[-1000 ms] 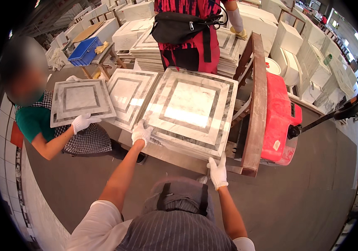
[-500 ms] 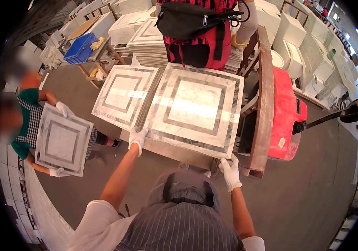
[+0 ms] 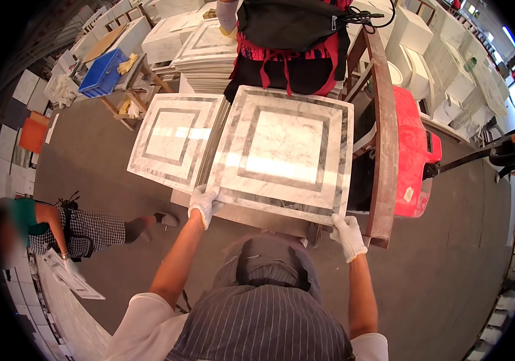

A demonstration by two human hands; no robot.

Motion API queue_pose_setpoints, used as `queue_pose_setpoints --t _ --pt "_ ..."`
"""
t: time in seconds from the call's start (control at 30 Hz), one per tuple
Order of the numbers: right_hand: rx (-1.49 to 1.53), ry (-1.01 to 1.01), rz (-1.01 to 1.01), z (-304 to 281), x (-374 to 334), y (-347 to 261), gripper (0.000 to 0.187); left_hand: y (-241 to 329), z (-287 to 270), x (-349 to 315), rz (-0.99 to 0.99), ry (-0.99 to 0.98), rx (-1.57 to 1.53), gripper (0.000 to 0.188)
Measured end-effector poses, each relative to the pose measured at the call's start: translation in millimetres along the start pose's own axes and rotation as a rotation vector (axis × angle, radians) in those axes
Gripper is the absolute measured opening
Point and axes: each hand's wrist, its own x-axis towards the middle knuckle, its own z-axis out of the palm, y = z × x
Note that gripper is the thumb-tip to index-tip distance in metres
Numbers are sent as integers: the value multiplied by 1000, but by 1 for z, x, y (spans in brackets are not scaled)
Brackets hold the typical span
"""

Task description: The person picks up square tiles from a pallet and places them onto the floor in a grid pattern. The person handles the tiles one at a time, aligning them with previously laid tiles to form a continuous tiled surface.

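A square white marble tile (image 3: 285, 147) with a grey inlaid frame lies flat in front of me, beside a stack of matching tiles (image 3: 176, 138). My left hand (image 3: 205, 206), in a white knit glove, grips its near left corner. At the near right corner my right hand (image 3: 347, 236), gloved the same way, holds the edge with its fingers closed round it. Part of the fingers of both hands is hidden by the tile. What lies directly beneath this tile is mostly hidden.
A brown wooden frame (image 3: 383, 150) and red machine body (image 3: 410, 153) stand right. Across from me is a person in red with a black bag (image 3: 287, 27). Another person carries a framed tile (image 3: 71, 274) at left. A blue crate (image 3: 102, 73) rests on a wooden stand behind.
My hands and the tile have shifted slightly right in view, both hands still at its near corners. The left person has turned and come nearer, tile now tilted. The person opposite has shifted.
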Motion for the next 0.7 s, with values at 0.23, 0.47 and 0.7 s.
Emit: queue_pose_setpoints --t 0.23,0.47,0.7 --pt "557 -173 53 4 -10 -19 32 19 -11 -13 -87 -154 12 34" --pt "528 -322 -89 -12 -27 -39 46 29 -2 -70 -57 -67 91 33" --pt "459 -306 -144 -17 -106 -88 58 101 -18 -135 110 -66 45 41"
